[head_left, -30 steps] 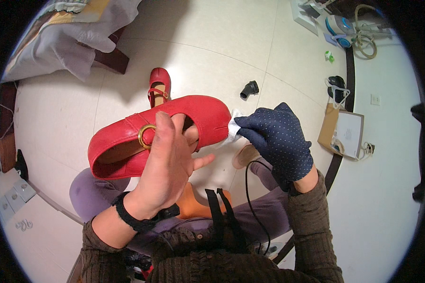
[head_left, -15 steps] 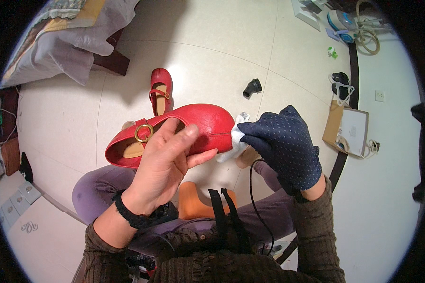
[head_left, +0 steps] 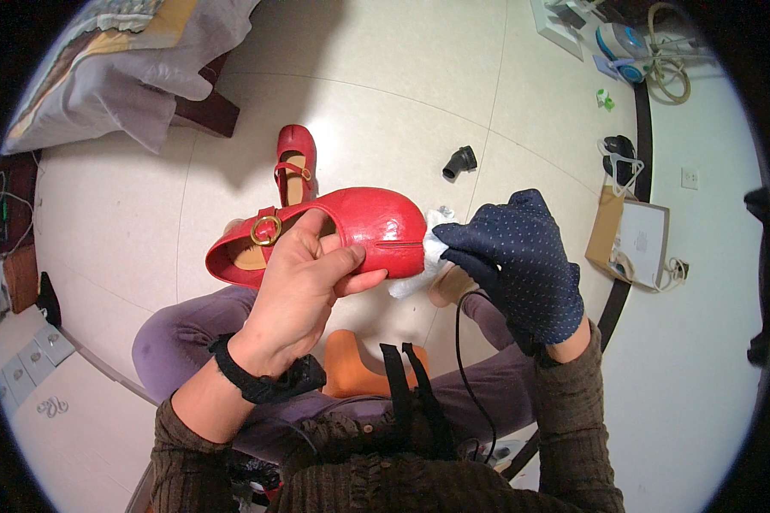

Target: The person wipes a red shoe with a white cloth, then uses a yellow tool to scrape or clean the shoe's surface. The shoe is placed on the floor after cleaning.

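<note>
A glossy red strap shoe point(head_left: 381, 218) with a round gold buckle is held up over my lap, its toe pointing right. My left hand point(head_left: 304, 269) grips it, with fingers inside the opening and the thumb on the outer side. A dark blue dotted glove covers my right hand point(head_left: 513, 256), whose fingers pinch a crumpled white cloth or tissue point(head_left: 432, 248) right at the shoe's toe. Part of the white piece hangs below the toe. The matching red shoe point(head_left: 295, 158) stands on the floor beyond.
On the floor lies a black brush nozzle point(head_left: 459, 162). An orange stool point(head_left: 351, 368) shows between my legs. A cloth-draped bed point(head_left: 137, 94) is at far left. Along the right wall are an open cardboard box point(head_left: 637, 235) and a blue vacuum cleaner point(head_left: 622, 51). A black cord hangs near my right arm.
The held shoe has shifted slightly right and turned a little, with the toe slit now level. My left thumb has come down lower on its side. The right hand stays at the toe.
</note>
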The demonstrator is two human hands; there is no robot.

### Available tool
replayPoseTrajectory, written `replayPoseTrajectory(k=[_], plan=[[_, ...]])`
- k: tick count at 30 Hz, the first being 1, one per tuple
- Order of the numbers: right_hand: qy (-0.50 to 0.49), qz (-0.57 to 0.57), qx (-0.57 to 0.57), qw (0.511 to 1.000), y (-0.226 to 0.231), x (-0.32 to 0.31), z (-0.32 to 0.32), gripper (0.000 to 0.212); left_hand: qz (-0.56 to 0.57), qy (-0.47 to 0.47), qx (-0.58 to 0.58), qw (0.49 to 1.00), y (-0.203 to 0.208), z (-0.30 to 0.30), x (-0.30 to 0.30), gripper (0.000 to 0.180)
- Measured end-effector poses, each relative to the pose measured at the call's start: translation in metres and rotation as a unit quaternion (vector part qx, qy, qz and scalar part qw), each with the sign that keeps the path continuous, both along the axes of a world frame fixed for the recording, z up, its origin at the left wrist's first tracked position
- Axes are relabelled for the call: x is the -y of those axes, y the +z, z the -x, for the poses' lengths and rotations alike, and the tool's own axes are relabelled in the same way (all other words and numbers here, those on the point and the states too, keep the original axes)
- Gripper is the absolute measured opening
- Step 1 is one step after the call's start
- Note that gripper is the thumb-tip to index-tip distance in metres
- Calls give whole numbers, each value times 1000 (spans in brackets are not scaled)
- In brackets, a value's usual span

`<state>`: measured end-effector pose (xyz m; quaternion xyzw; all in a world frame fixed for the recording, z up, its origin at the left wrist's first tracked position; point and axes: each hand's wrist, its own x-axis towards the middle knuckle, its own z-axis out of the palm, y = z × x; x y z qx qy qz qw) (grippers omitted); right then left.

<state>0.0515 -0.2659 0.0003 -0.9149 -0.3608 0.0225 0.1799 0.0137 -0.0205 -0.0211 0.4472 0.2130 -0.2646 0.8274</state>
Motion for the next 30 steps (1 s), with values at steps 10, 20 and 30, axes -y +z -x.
replayPoseTrajectory(k=[10,20,30], plan=[[18,47,67,996,-9,-7,-3,17,-68,0,69,995,9,0,2,39],[28,30,52,998,-10,-12,-3,25,-94,-12,113,989,11,6,7,38],[23,82,82,993,-11,-12,-5,20,-69,-12,112,991,11,5,4,40]])
